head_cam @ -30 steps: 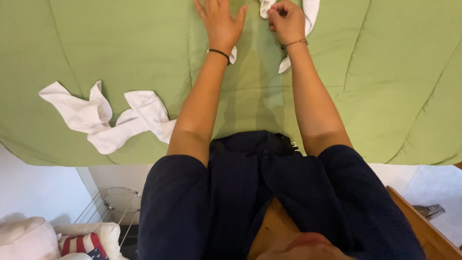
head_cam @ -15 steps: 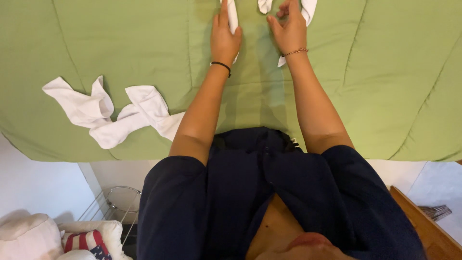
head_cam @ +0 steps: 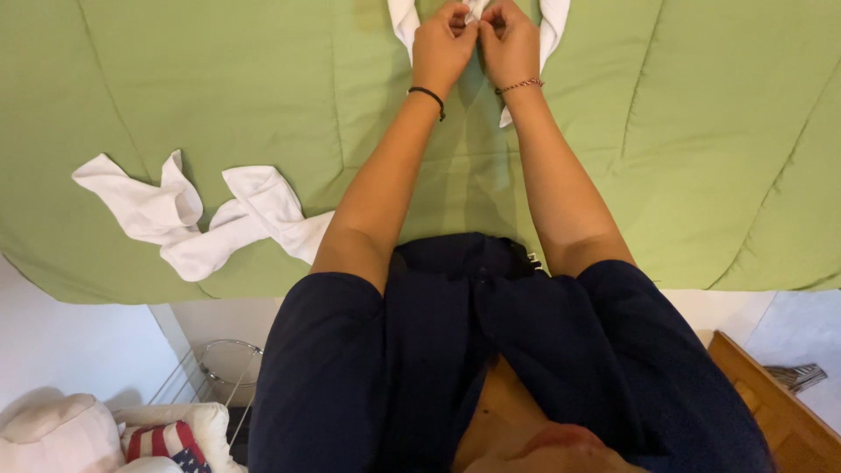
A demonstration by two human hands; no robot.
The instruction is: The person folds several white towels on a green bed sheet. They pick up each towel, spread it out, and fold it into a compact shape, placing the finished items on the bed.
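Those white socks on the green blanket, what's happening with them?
A person in a dark blue shirt leans over a green blanket. Both hands are at the top of the picture, close together: the left hand and the right hand pinch a white sock between the fingers. Its ends stick out on each side of the hands. Over to the left, a loose pile of white socks lies on the blanket, and no one is touching it.

Left hand [head_cam: 442,44], right hand [head_cam: 511,39] together (fingers pinched).
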